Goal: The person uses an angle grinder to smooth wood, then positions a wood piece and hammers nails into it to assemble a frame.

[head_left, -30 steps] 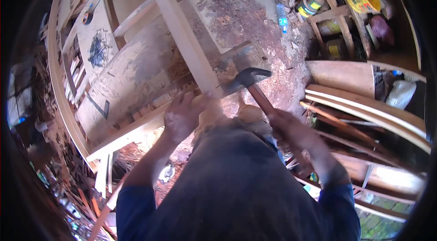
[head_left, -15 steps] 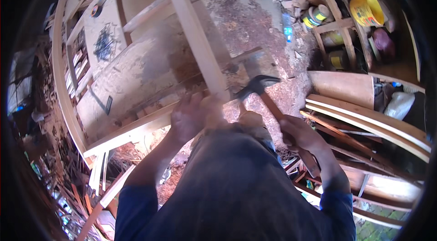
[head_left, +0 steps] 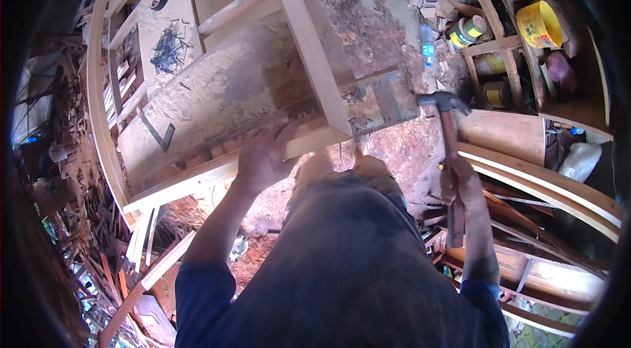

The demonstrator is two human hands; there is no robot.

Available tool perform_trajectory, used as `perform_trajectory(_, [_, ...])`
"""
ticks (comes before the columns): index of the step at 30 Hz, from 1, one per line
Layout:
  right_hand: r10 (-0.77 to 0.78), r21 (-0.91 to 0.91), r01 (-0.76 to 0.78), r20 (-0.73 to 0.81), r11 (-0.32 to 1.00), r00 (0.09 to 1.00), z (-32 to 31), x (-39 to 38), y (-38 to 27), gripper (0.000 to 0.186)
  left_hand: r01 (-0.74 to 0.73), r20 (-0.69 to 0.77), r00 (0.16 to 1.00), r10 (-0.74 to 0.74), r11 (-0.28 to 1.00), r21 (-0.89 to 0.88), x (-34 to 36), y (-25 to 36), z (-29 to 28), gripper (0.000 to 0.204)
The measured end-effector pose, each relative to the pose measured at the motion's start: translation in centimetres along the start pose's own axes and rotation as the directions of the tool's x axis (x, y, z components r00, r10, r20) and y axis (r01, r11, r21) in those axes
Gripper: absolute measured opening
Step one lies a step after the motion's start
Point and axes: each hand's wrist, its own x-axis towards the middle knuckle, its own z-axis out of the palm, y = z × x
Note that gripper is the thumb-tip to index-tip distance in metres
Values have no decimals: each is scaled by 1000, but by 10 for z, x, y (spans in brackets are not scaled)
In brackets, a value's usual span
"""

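1. Head view: your right hand (head_left: 462, 182) was closed round the hammer (head_left: 449, 134) by its handle, the head standing right of the crossing beam (head_left: 307, 46) and apart from it.
2. Your left hand (head_left: 261, 162) lay over the near rail (head_left: 177, 193), thumb and fingers parted; whether it gripped could not be told.
3. Good control of a swing called for that hand to press firmly yet stay clear of the beam's end.
4. Dark nails (head_left: 169, 49) lay farther off on a pale board (head_left: 179, 9).

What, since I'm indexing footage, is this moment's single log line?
left hand: on wooden frame | right hand: holding hammer | nails: heaped on board
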Motion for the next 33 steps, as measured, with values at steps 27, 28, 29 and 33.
perform_trajectory(27, [-107, 43, 112, -105, 993, 989, 8, 42, 12, 31, -33, -16, 999, 35, 996, 87, -10, -10, 23, 53])
perform_trajectory(28, [-48, -42, 48, -2, 998, 999, 20, 33, 7, 29, 20, 34, 999, -20, 1000, 3, -9, -9, 22, 52])
perform_trajectory(29, [20, -117, -8, 103, 993, 995, 31, 26, 3, 27, 71, 98, 993, -65, 996, -63, -9, -8, 19, 51])
perform_trajectory(33, [-137, 74, 159, -236, 985, 962, -17, 9, -33, 22, 51, 96, 994, -51, 999, -1, -14, -11, 18, 52])
